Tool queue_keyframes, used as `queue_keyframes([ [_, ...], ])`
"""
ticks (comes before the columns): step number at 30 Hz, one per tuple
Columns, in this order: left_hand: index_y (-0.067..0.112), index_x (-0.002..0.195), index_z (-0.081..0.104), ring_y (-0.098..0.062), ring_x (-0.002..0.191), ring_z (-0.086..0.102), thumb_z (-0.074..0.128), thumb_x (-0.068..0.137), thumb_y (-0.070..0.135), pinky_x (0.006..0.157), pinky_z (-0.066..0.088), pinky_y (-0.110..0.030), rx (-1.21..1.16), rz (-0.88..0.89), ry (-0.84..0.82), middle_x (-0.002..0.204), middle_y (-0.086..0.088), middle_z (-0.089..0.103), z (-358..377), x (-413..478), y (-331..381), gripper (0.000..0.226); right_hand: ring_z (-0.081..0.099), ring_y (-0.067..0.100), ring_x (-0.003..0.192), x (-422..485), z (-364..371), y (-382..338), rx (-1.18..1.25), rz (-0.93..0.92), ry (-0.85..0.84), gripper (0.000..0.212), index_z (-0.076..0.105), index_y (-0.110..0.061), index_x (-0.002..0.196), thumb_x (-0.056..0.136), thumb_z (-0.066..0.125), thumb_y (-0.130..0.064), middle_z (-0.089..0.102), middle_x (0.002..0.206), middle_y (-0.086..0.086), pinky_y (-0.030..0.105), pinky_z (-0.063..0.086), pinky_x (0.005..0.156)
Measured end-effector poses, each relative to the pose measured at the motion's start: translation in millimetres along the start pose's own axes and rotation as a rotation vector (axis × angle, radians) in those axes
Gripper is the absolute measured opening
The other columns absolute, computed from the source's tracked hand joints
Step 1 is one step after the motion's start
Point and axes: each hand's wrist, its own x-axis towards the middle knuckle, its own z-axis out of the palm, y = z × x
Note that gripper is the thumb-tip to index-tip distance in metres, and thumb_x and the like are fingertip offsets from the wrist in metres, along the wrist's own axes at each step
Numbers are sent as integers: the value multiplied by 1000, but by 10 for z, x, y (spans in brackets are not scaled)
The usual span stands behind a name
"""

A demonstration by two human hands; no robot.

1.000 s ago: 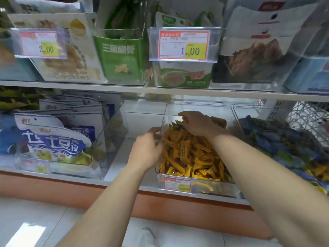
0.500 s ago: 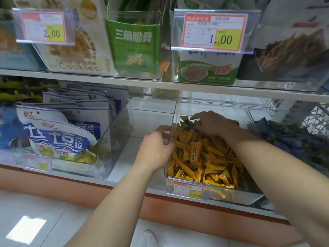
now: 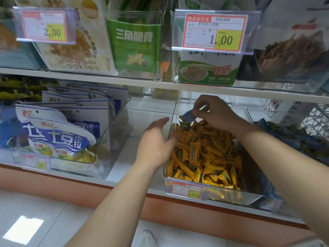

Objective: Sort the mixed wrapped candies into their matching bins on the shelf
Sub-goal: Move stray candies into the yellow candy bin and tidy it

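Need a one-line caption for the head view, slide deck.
Right hand pinches a blue-wrapped candy above the clear bin of orange candies; left hand rests open against its left wall.

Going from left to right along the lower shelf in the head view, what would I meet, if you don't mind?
Clear snack-bag bin → left hand → orange-candy bin → pile of blue candies → white wire basket. The right hand, pinching a blue candy, overlaps the orange-candy bin, so it is omitted.
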Motion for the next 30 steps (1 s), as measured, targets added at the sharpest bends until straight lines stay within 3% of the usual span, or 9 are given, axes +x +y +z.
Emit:
queue_keyframes([
  [3, 30, 136, 51, -11, 119, 55, 69, 86, 48, 96, 49, -34, -92, 13, 57, 132, 9, 61, 19, 33, 84, 56, 71, 10, 79, -105, 60, -279, 274, -3, -77, 4, 65, -14, 91, 92, 69, -14, 73, 87, -2, 22, 54, 68],
  [6, 35, 109, 59, 0, 90, 65, 67, 90, 41, 74, 52, -20, -166, 14, 146, 96, 19, 68, -2, 52, 109, 21, 73, 14, 79, -73, 131, -368, 408, 39, -189, 10, 68, -10, 95, 95, 66, -20, 76, 84, -1, 27, 57, 68],
  [9, 35, 99, 56, 8, 78, 59, 67, 91, 35, 65, 43, -10, -170, -25, 218, 81, 28, 57, -86, 55, 38, 13, 73, 17, 76, 116, 213, -174, 349, 208, -72, 18, 70, -9, 98, 97, 60, -24, 77, 86, 4, 32, 55, 69],
  [12, 30, 96, 57, -6, 79, 62, 65, 93, 31, 65, 44, -18, -165, -71, 234, 81, 21, 59, -138, 55, -45, 9, 65, 15, 88, 306, 368, 148, -91, 234, -44, 16, 76, -12, 98, 93, 64, -21, 74, 98, 2, 30, 51, 80],
  [18, 25, 99, 60, -12, 85, 63, 64, 94, 30, 72, 48, -24, -182, -97, 216, 91, 6, 66, -158, 49, -75, 8, 64, 20, 91, 443, 651, 288, -382, 306, -156, 13, 71, -25, 87, 78, 80, -29, 69, 93, -1, 40, 56, 81],
  [21, 22, 101, 63, -9, 81, 61, 64, 94, 31, 64, 42, -14, -166, -91, 221, 89, 8, 66, -160, 42, -76, 12, 63, 20, 97, 450, 653, 307, -399, 298, -125, 19, 65, -33, 82, 81, 76, -17, 68, 103, -3, 38, 54, 81],
  [25, 27, 99, 61, -5, 85, 63, 63, 94, 31, 69, 46, -22, -217, -82, 204, 86, 16, 64, -182, 14, -23, 7, 61, 22, 107, 311, 533, 324, -298, 260, -77, 29, 67, -19, 117, 89, 66, -14, 66, 117, 3, 35, 50, 86],
  [28, 28, 100, 61, -10, 93, 64, 63, 94, 32, 81, 51, -32, -294, -62, 157, 92, 13, 67, -190, -36, 86, 7, 59, 12, 97, 76, 299, 164, -130, 217, 39, 20, 73, -16, 110, 94, 64, -21, 67, 110, -2, 21, 42, 77],
  [30, 26, 106, 64, -11, 101, 63, 63, 94, 34, 88, 50, -29, -351, -37, 95, 103, 7, 69, -160, -76, 232, 14, 63, 8, 91, -134, 121, -2, 75, 251, 113, 12, 77, -19, 98, 92, 66, -22, 71, 102, -8, 17, 45, 73],
])
